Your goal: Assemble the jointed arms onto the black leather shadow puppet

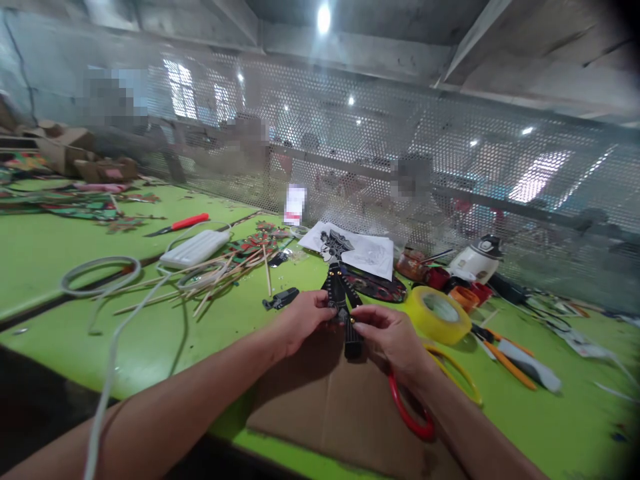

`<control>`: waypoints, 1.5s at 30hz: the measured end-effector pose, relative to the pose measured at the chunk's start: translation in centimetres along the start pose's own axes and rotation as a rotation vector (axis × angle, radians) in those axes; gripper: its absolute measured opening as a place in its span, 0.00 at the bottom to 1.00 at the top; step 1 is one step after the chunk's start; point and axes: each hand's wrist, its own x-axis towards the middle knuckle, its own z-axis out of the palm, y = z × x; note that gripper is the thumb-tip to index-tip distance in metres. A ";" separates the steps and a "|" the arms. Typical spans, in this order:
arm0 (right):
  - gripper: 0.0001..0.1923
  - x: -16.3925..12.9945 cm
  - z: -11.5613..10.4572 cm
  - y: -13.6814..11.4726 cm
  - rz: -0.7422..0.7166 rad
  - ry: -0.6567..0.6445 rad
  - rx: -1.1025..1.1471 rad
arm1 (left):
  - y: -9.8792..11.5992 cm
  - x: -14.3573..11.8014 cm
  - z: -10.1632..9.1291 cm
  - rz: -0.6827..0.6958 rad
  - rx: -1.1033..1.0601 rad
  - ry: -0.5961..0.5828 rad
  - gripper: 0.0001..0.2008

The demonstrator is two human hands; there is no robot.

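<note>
Above a brown cardboard sheet point(320, 407), a black jointed shadow puppet point(339, 287) with brass-coloured fasteners is held between both hands. My left hand point(307, 319) pinches its left side near the waist. On the other side, my right hand point(393, 332) grips the puppet beside a fastener at the upper leg, thumb and forefinger together. The puppet's patterned head point(333, 247) lies against a white paper sheet point(373, 253) bearing a drawing. A loose black piece point(281, 299) rests left of my left hand. Beneath my right wrist are red and yellow scissor handles point(411, 412), their blades hidden.
To the right stand a yellow tape roll point(440, 315), orange-handled pliers point(515, 363), paint jars point(437, 277) and a white jug point(477, 260). Leftward lie wooden sticks point(210, 287), a power strip point(195, 249) with its cable and a red-handled knife point(190, 222). A perforated metal screen point(340, 153) rises behind.
</note>
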 end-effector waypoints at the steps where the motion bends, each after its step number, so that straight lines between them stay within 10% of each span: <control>1: 0.16 0.0 0.0 0.0 -0.008 0.009 -0.025 | 0.0 0.0 0.0 0.009 0.001 0.007 0.03; 45: 0.09 -0.4 0.4 0.3 -0.152 -0.024 -0.291 | -0.3 -0.4 0.0 0.049 0.093 -0.002 0.17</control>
